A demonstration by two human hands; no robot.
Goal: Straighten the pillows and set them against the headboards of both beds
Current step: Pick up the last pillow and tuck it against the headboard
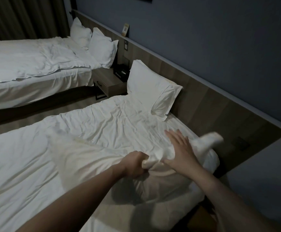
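Sagging white pillow (pixel 154 166) — bunched in left hand (pixel 134 166), blurred.

Hotel twin room — two white-linen beds (pixel 36 64), shared wooden headboard panel (pixel 203 91), nightstand (pixel 109 82) between — curtain (pixel 19 15) far left.

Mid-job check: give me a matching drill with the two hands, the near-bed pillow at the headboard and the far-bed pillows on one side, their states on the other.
Things:
1. left hand
2. right hand
3. near-bed pillow
4. far-bed pillows

States:
A. fingers straight, flat on white fabric
B. a pair propped side by side at the headboard
C. gripping a bunch of white fabric
D. alone against the headboard, beside the nightstand

Pairs: 1-C, 2-A, 3-D, 4-B
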